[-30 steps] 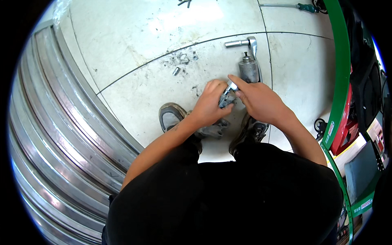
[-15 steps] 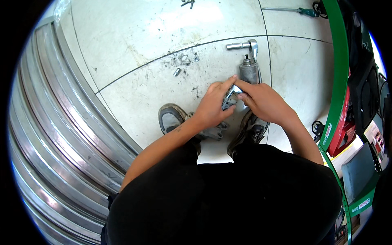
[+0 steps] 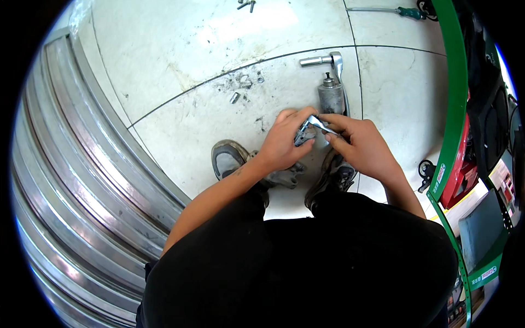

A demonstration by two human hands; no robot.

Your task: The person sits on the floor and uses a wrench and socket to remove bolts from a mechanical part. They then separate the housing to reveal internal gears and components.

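My left hand [image 3: 280,143] is closed around a small grey metal part [image 3: 304,136], which its fingers partly cover. A shiny ratchet wrench [image 3: 319,124] has its head up against that part, and its handle slants off to the right. My right hand [image 3: 362,145] grips the handle's end between thumb and fingers. Just beyond my hands a grey metal cylinder [image 3: 331,98] with a thin stud on top stands on the floor. Between my shoes lies a grey metal casting [image 3: 285,178], half hidden by my left forearm.
Another ratchet [image 3: 338,66] carrying a long socket lies behind the cylinder. A short socket [image 3: 234,98], a nut [image 3: 260,80] and several bolts [image 3: 247,5] are on the tiles. A green-handled screwdriver [image 3: 411,12] lies far right. Metal slats [image 3: 93,164] flank the left, a green rack [image 3: 458,109] the right.
My right hand has shifted right and slightly down along the ratchet wrench, so more of its handle shows. My left hand keeps its hold, moving only slightly.
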